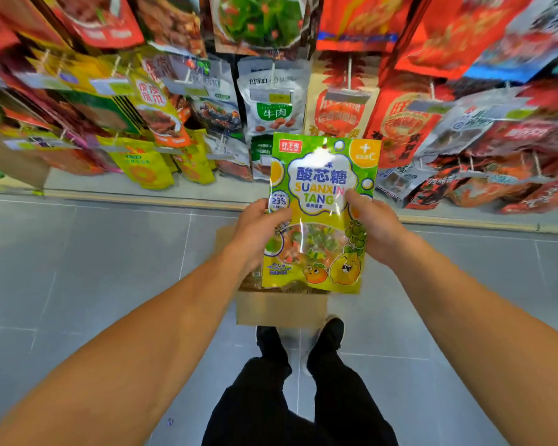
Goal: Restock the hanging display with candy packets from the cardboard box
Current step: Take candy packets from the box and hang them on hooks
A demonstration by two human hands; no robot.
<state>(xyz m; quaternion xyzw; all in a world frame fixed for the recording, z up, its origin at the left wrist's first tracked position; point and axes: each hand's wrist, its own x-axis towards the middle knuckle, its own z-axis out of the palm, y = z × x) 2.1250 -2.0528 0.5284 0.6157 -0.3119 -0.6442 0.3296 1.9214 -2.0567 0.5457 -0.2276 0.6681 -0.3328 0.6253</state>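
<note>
**Candy packet held in both hands above the box**

Head view, looking down. One candy packet, green and yellow, printed "SUANXIN TANG", held upright and facing the camera, in front of the lower rows of the hanging display. Clear window in its lower half shows wrapped sweets.

Left hand grips the packet's left edge at mid-height: thumb lies across the front, the other fingers are hidden behind the film. Right hand grips the right edge at about the same height, thumb on the front, remaining fingers behind; both hands pinching the packet.

Cardboard box stands open on the grey tiled floor, directly below the packet and just ahead of the person's black shoes. Contents mostly hidden by the packet.

Display: snack bags hang on pegs in rows, with price tags at the peg ends. Edges of view blurred.
</note>
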